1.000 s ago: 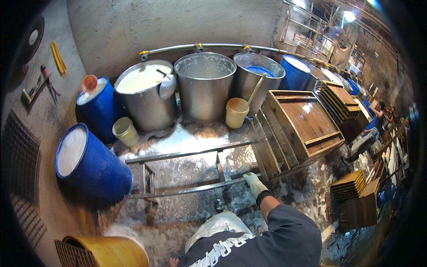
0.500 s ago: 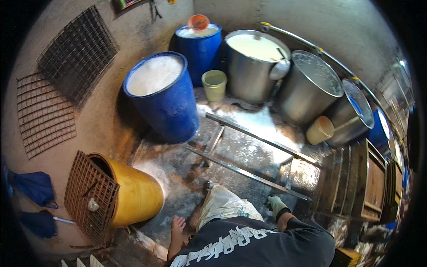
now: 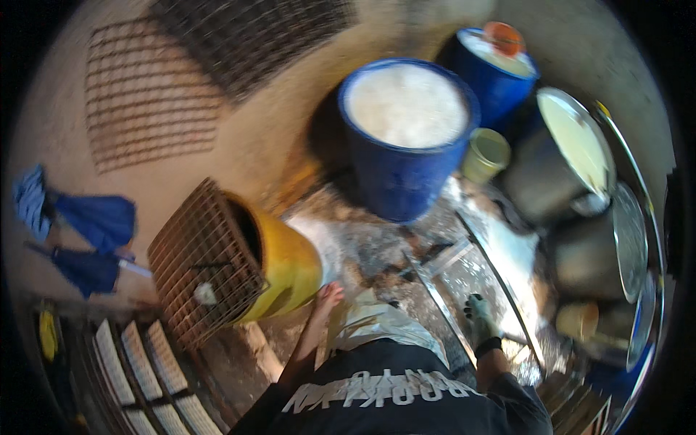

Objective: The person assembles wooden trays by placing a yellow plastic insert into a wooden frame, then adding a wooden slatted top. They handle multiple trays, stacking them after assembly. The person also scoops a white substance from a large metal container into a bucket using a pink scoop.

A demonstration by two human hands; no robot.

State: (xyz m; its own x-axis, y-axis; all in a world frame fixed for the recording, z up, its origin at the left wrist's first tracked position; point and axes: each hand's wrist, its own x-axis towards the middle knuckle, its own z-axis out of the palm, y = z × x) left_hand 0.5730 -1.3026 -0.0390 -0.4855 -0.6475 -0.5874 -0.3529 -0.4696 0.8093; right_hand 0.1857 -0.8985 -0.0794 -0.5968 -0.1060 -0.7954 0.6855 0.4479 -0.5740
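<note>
A: Where do we find the hands?

B: We see the left hand (image 3: 328, 296) bare, fingers loosely spread, just beside the yellow drum (image 3: 284, 262) that lies tipped on the wet floor (image 3: 362, 246), a brown wire grid (image 3: 206, 264) leaning against its mouth. The gloved right hand (image 3: 478, 319) rests on the metal rail frame (image 3: 464, 268); we cannot tell whether it grips the rail.

A: And around them?

B: We note a blue barrel (image 3: 406, 138) of white foam beyond the frame, a small pale bucket (image 3: 486, 154) beside it, and steel vats (image 3: 573, 167) to the right.
</note>
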